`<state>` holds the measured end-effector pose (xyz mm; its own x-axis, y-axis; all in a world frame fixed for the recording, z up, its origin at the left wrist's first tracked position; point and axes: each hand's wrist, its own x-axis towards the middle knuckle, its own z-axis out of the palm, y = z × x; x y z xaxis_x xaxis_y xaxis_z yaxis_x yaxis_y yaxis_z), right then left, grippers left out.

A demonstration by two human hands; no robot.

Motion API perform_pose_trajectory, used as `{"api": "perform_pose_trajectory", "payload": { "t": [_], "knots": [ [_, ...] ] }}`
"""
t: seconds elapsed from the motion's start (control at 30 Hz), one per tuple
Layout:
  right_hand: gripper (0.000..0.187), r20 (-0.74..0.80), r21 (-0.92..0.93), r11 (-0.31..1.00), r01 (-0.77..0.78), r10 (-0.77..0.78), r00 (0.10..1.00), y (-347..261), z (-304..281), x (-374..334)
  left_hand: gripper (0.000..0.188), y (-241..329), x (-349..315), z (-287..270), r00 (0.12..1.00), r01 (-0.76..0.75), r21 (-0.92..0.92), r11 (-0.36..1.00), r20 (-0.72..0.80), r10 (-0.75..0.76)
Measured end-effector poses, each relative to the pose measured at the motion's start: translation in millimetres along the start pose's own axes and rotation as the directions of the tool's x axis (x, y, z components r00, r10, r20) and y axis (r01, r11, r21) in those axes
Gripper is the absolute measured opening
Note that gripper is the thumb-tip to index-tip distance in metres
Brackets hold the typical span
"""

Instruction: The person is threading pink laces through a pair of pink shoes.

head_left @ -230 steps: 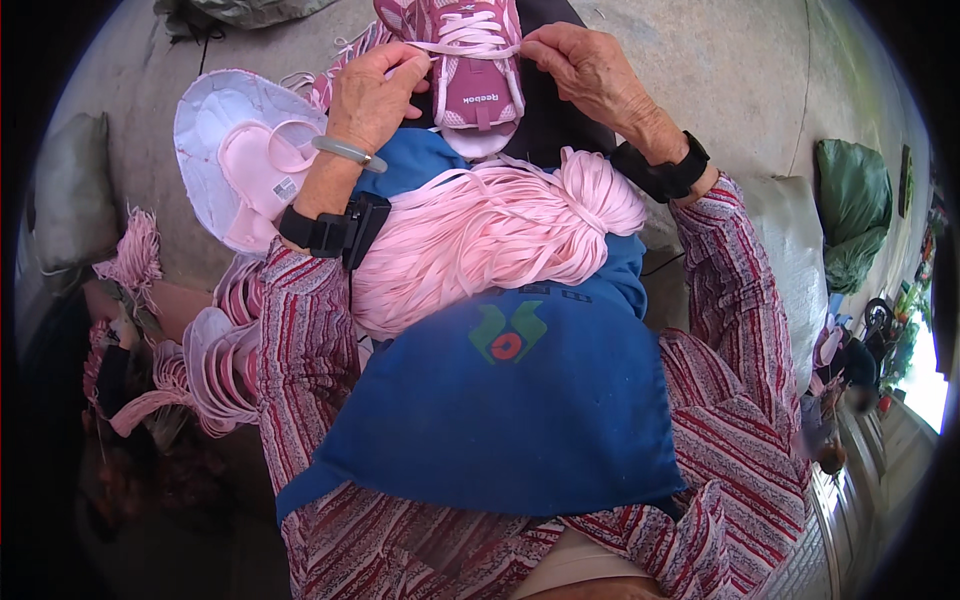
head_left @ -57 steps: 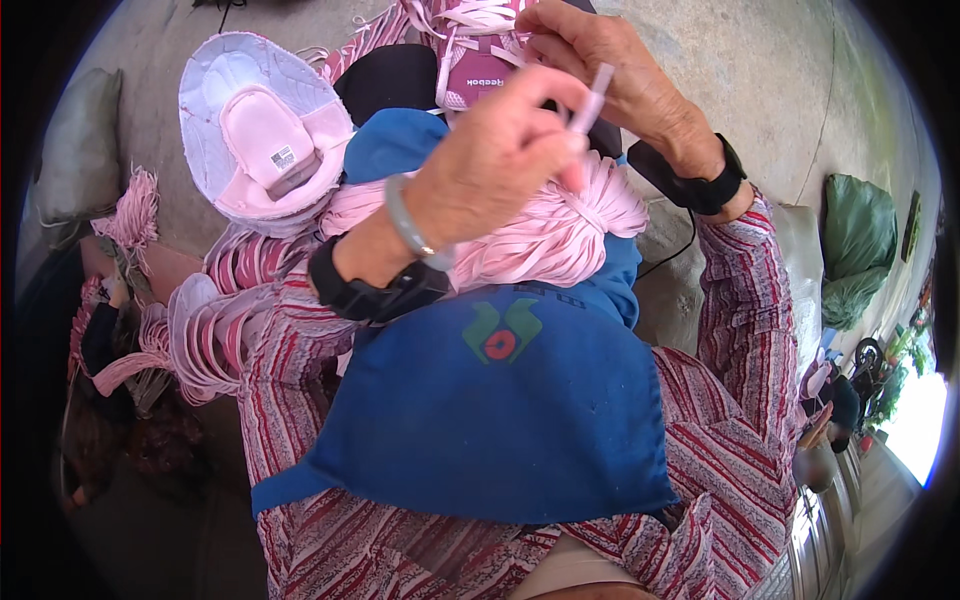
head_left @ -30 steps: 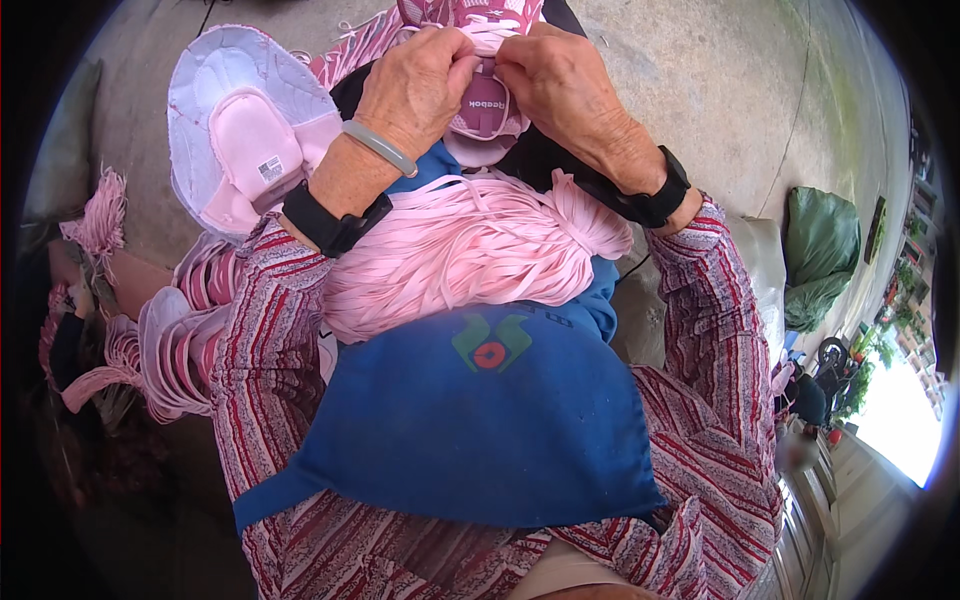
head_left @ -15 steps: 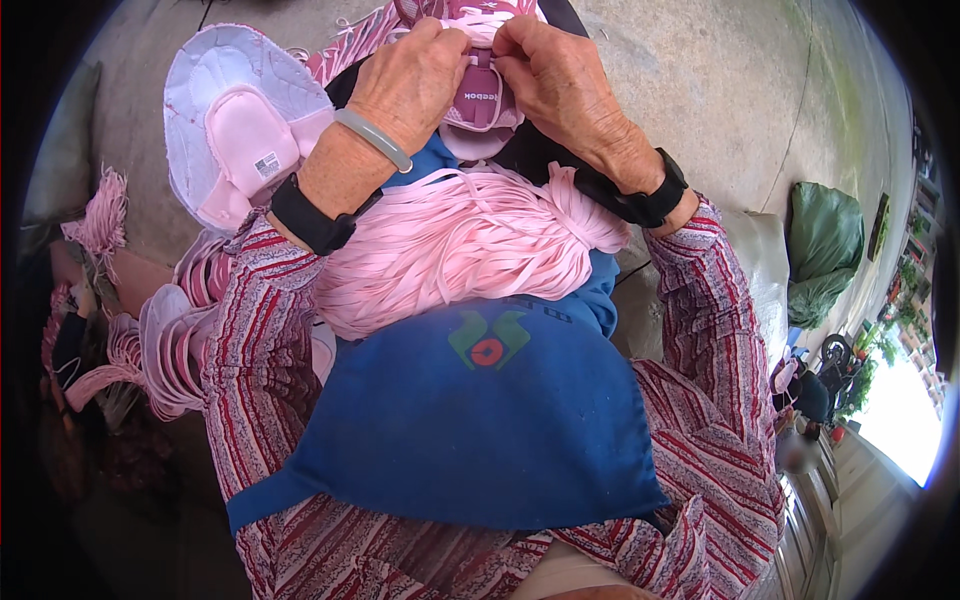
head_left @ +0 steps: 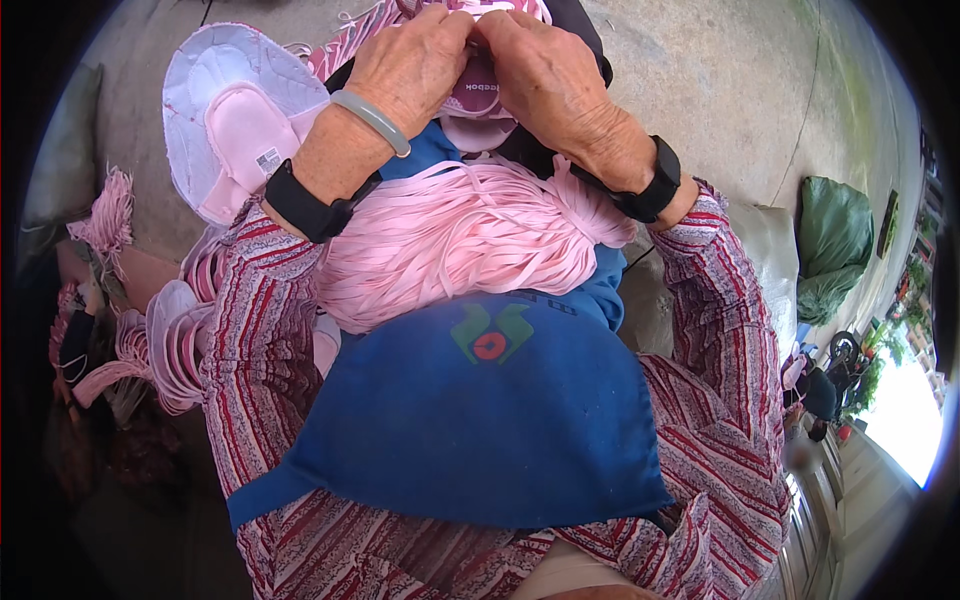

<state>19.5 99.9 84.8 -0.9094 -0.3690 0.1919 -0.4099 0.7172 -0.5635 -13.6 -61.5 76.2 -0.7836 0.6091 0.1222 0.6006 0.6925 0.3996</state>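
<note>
Up at the top of the view, a pink and maroon shoe upper [head_left: 478, 100] lies over my knees, its tongue end toward me. My left hand [head_left: 415, 62] and my right hand [head_left: 550, 85] meet above it, with closed fingertips pinching at a shoelace by the tongue. The backs of the hands mostly cover the fingertips and that lace. A thick bundle of pale pink shoelaces [head_left: 470, 245] rests across my lap on the blue apron [head_left: 470, 430]. Beside my left wrist sits another upper [head_left: 240, 110], its pale lining and pink tongue showing.
Stacked shoe uppers [head_left: 178, 345] and a hanging bunch of pink laces [head_left: 108, 215] are at the left. A green sack [head_left: 835, 245] stands on the concrete floor [head_left: 720, 90] at right, near a pale wrapped bag [head_left: 765, 255]. Farther right are a motorbike [head_left: 845, 352] and another person [head_left: 820, 395].
My hands have drawn together over the tongue and moved slightly up, hiding more of the upper and its lace. The lace bundle stays on my lap.
</note>
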Motion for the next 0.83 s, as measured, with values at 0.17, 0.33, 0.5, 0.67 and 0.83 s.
{"api": "perform_pose_trajectory", "payload": {
  "t": [0.17, 0.33, 0.5, 0.67, 0.83],
  "knots": [
    [0.011, 0.004, -0.015, 0.999, -0.052, 0.052, 0.999, 12.5, 1.1, -3.0, 0.018, -12.4, 12.0, -2.2, 0.983, -0.070, -0.204, 0.976, 0.155, 0.103],
    [0.020, -0.014, -0.010, 1.000, 0.027, -0.027, 1.000, -4.1, -24.0, -11.8, 0.014, -43.1, -1.0, 4.3, 0.972, -0.018, -0.545, 0.838, 0.188, 0.142],
    [0.023, -0.035, -0.026, 0.941, 0.338, -0.338, 0.940, -20.4, 0.9, -9.9, 0.018, -24.5, -20.0, -69.2, 0.898, 0.381, -0.709, -0.593, 0.437, 0.055],
    [0.017, 0.152, 0.302, 0.928, 0.217, -0.272, 0.950, -30.6, -4.7, -10.3, 0.006, -27.1, -36.4, -90.2, 0.992, 0.100, -0.625, -0.774, 0.123, 0.029],
    [0.022, 0.244, 0.599, 0.787, -0.150, 0.000, 0.970, -15.1, -55.1, -23.6, 0.033, -65.3, -58.4, -113.4, 0.977, -0.212, -0.604, -0.768, -0.160, -0.143]
  ]
}}
